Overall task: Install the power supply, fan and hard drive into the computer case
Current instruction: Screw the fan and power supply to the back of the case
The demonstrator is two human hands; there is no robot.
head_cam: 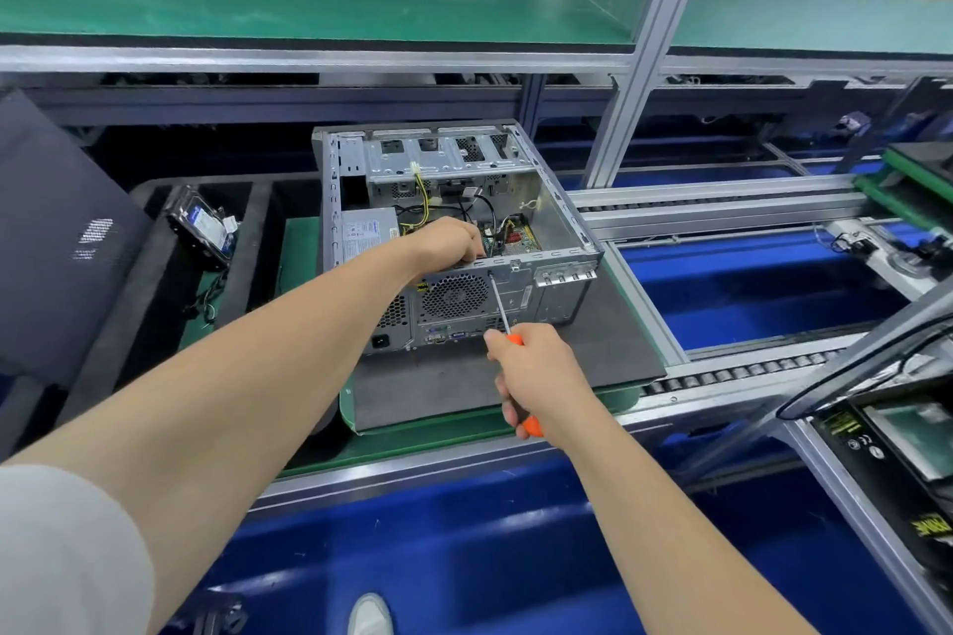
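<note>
Sitting toward the far left corner of a dark mat [608, 346], the computer case [559, 217] lies with its open side up and its rear panel facing the person. Inside it, the power supply [368, 235] fills the near left corner. The fan [454, 297] shows behind the round grille in the rear panel.

The right hand [536, 376] is wrapped round the orange handle of a screwdriver [499, 302]. The tip meets the rear panel just past the grille's upper right edge. The left hand [446, 242] reaches over the rear wall into the case, fingers curled down behind the grille (what they hold, if anything, I cannot tell, since the wall and the hand itself hide it).

The hard drive [203, 227] is outside the case, lying in a black foam tray [255, 242] off the mat's left edge. The mat rests on a green board [412, 433], which sits on a roller conveyor [722, 376]. A dark panel [51, 248] leans at the far left.
</note>
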